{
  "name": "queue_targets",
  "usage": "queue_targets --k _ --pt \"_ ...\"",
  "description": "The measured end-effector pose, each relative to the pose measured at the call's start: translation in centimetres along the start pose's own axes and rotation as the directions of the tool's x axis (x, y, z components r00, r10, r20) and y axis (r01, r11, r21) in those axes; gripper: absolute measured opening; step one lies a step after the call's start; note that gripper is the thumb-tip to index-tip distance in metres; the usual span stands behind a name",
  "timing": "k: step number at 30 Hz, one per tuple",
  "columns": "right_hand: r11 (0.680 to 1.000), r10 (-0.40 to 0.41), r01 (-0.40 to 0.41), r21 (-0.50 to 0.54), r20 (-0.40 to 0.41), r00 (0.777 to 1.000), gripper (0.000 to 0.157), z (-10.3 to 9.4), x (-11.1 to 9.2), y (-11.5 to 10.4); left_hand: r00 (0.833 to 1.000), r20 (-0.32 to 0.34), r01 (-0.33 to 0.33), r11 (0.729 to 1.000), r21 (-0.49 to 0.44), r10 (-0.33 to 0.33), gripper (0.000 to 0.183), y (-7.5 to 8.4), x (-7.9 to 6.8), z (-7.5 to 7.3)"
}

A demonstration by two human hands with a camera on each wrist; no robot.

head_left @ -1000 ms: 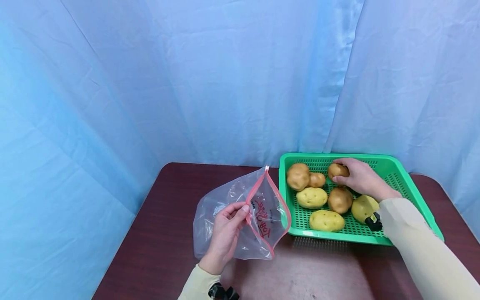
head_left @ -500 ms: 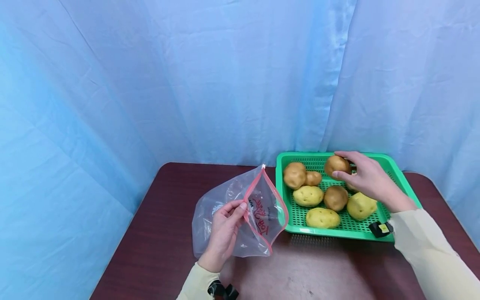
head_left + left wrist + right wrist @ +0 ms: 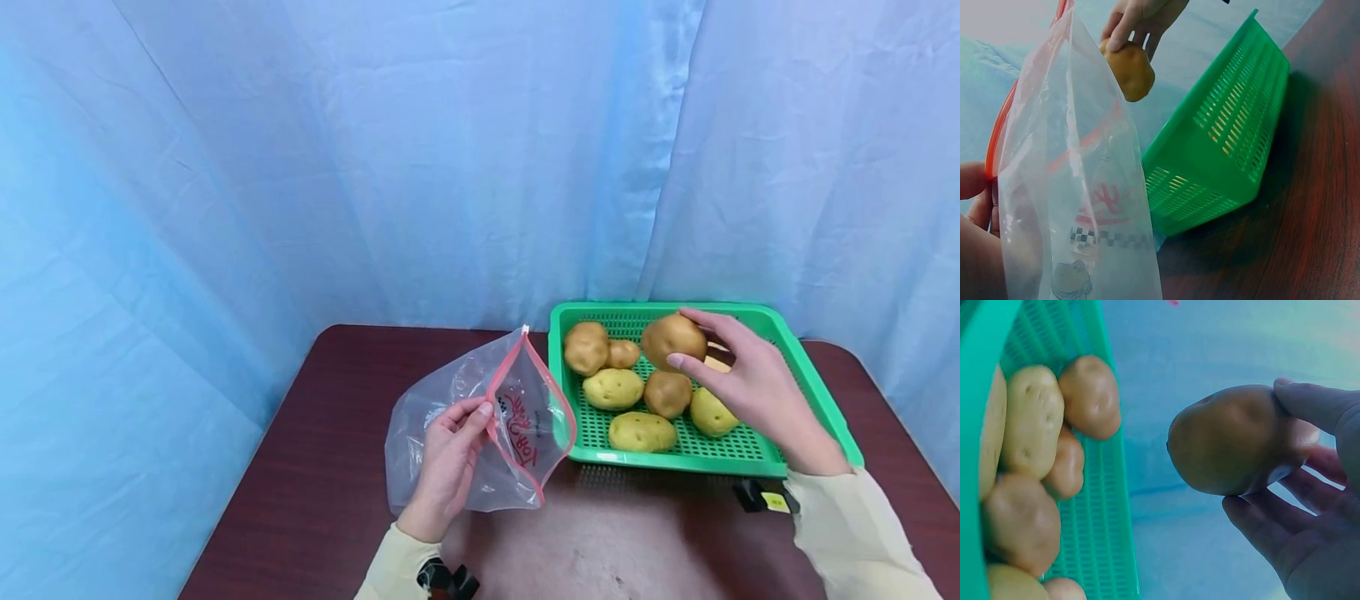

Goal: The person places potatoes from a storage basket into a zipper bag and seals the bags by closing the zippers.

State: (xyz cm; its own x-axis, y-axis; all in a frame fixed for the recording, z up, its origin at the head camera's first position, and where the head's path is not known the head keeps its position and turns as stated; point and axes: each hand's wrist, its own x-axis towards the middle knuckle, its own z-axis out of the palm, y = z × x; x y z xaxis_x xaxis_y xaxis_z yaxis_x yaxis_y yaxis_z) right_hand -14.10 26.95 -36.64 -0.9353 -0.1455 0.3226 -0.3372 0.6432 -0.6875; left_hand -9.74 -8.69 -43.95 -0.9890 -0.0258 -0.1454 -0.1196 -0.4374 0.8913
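Note:
My left hand (image 3: pixel 448 458) pinches the pink-edged rim of a clear zip bag (image 3: pixel 431 400), whose mouth gapes toward the right. Red lettering shows on the bag, and no potato is visible inside it. Above the green basket (image 3: pixel 675 461), my right hand (image 3: pixel 757 379) grips a brown potato (image 3: pixel 672 340) between thumb and fingers. The right wrist view shows this potato (image 3: pixel 1229 440) lifted clear of the basket. In the left wrist view, the same potato (image 3: pixel 1130 72) hangs beyond the bag, above the basket's rim.
Several brown and yellow potatoes lie in the basket, among them a yellow one (image 3: pixel 642 432) at the front and a large brown one (image 3: pixel 587 348) at the left. A dark reddish table (image 3: pixel 300 483) bears everything. Pale blue curtains (image 3: pixel 450 167) hang behind and at the left.
My right hand has raised the brown potato from the basket and brought it up and slightly toward me. My left hand keeps its pinch on the bag in nearly the same place.

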Motion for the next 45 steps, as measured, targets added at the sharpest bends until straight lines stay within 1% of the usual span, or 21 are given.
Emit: queue_targets --k 4,12,17,20,25,29,32,35,40,42,45 --pt "0.999 -0.005 0.007 0.052 -0.043 0.999 0.061 0.5 -0.8 -0.7 1.000 0.002 -0.001 1.000 -0.008 0.001 0.015 0.0 0.0 0.0" --pt "0.986 -0.064 0.081 0.147 -0.116 0.991 0.062 1.9 -2.1 -2.4 1.000 0.006 -0.006 0.999 -0.033 0.006 0.015 0.0 0.0 0.3" --pt "0.969 -0.057 0.082 0.235 -0.112 0.992 0.061 3.2 -3.0 -3.7 1.000 0.003 -0.005 0.999 -0.037 0.005 0.015 0.0 0.0 0.3" --pt "0.952 -0.037 0.066 0.299 -0.104 0.994 0.062 4.1 -3.5 -4.5 1.000 0.003 -0.004 0.999 -0.041 0.004 0.015 -0.1 -0.1 0.4" --pt "0.908 -0.051 0.094 0.409 -0.116 0.992 0.065 5.7 -4.1 -5.7 1.000 0.003 -0.005 0.999 -0.047 0.005 0.015 -0.1 -0.2 0.4" --pt "0.881 -0.073 0.124 0.456 -0.128 0.989 0.066 7.0 -4.5 -6.2 1.000 0.005 -0.007 0.999 -0.053 0.007 0.014 -0.2 -0.2 0.5" --pt "0.872 -0.078 0.132 0.471 -0.133 0.988 0.065 7.9 -4.6 -6.4 1.000 0.005 -0.007 0.998 -0.057 0.007 0.013 -0.2 -0.2 0.6" --pt "0.863 -0.066 0.127 0.488 -0.141 0.988 0.063 8.9 -4.6 -6.8 1.000 0.001 -0.004 0.998 -0.056 0.004 0.014 -0.2 -0.3 0.6" --pt "0.846 -0.076 0.150 0.512 -0.164 0.984 0.061 10.9 -4.8 -7.3 1.000 -0.008 0.000 0.998 -0.063 -0.001 0.015 0.0 -0.3 0.6" --pt "0.856 -0.095 0.166 0.490 -0.166 0.981 0.062 11.8 -4.9 -7.4 1.000 -0.011 -0.002 0.997 -0.073 0.001 0.014 0.1 -0.3 0.6" --pt "0.892 -0.134 0.190 0.411 -0.162 0.978 0.064 13.0 -5.0 -7.5 1.000 -0.013 -0.011 0.997 -0.082 0.010 0.012 0.3 -0.3 0.6"
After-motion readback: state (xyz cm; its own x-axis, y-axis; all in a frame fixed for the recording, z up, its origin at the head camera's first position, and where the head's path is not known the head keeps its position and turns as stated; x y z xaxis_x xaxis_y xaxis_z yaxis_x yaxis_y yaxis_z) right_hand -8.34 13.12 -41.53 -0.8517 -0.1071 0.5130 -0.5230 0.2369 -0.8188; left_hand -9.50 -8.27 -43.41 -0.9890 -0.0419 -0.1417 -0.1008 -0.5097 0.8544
